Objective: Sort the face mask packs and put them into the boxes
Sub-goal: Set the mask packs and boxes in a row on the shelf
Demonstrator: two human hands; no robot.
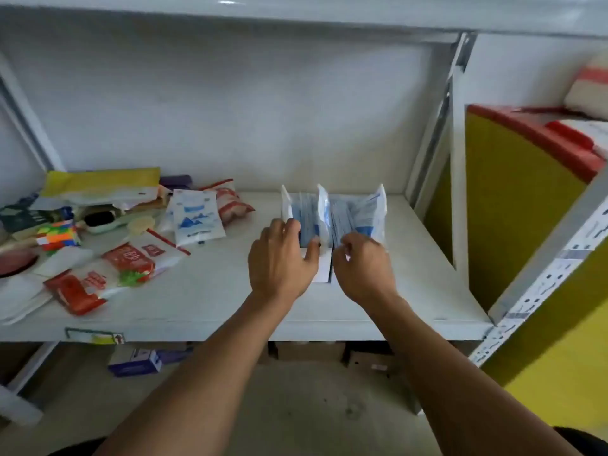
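White shelf (204,301), left hand (283,258) gripping left bunch of blue mask packs (307,212), right hand (363,264) pinching right bunch (360,213), both upright in white boxes (324,270), loose packets (194,218) farther left

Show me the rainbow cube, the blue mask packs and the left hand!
rainbow cube (57,234): head view, on its colourful front face.
blue mask packs (353,213): head view, on the upright right-side stack.
left hand (281,258): head view, on its back.
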